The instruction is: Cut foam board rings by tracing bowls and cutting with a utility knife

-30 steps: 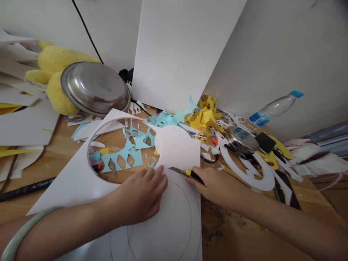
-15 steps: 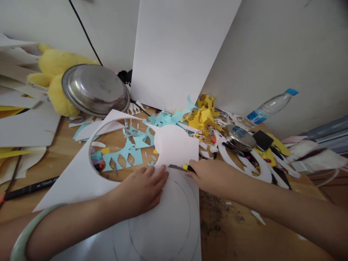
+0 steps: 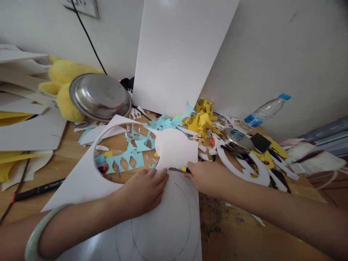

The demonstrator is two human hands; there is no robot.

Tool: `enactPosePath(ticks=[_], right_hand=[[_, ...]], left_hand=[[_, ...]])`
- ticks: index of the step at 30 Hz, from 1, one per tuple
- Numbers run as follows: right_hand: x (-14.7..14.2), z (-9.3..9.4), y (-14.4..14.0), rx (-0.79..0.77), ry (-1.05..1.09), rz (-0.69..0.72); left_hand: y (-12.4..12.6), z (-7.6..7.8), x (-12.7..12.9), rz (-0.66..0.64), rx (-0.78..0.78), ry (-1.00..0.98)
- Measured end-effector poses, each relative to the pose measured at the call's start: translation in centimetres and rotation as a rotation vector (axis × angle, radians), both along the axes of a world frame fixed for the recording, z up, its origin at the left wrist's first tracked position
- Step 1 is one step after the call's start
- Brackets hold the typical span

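A white foam-like board (image 3: 174, 239) lies before me, with a large round hole cut through its upper left and pencilled circles on its lower part. My left hand (image 3: 145, 190) lies flat on it, fingers stretched out near the top of the pencilled rings. In my right hand (image 3: 202, 177) is a yellow and black utility knife (image 3: 186, 169); its thin blade (image 3: 175, 169) lies against the board just right of my left fingertips. A curved white part of the board (image 3: 176, 146) stretches beyond the blade. Blue paper scraps (image 3: 123, 161) show through the hole.
Yellow scraps (image 3: 205, 119) and a metal lid (image 3: 237, 139) lie at the back right, near a tilted plastic bottle (image 3: 268, 110). A steel bowl (image 3: 100, 96) leans on a yellow plush toy (image 3: 63, 85). A tall white sheet (image 3: 182, 54) stands at the wall. A black marker (image 3: 40, 189) lies left.
The camera view has shifted slightly, so most things sit a little lower. Both hands and the utility knife keep nearly the same place on the board.
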State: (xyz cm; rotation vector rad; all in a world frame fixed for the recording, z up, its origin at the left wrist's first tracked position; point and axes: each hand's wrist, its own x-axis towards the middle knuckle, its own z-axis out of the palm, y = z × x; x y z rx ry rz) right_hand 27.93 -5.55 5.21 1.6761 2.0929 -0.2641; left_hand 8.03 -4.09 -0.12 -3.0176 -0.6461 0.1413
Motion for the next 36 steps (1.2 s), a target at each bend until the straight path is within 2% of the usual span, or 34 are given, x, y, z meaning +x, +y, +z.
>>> enactPosePath(ticks=[6, 16, 22, 28, 36], right_hand=[[-0.2, -0.5, -0.4, 0.055, -0.006, -0.001], [-0.1, -0.2, -0.4, 0.037, 0.007, -0.004], [0.1, -0.4, -0.6, 0.033, 0.002, -0.037], [1.0, -0.9, -1.5, -0.026, 0.008, -0.145], [1.4, -1.0, -1.9, -0.014, 0.038, -0.137]], left_hand=[[0.1, 0.1, 0.1, 0.008, 0.003, -0.016], [-0.1, 0.5, -0.1, 0.092, -0.054, -0.03], [-0.2, 0.4, -0.1, 0.106, -0.057, -0.029], [-0.1, 0.3, -0.1, 0.11, -0.08, -0.036], [0.0, 0.2, -0.3, 0.099, -0.063, -0.037]])
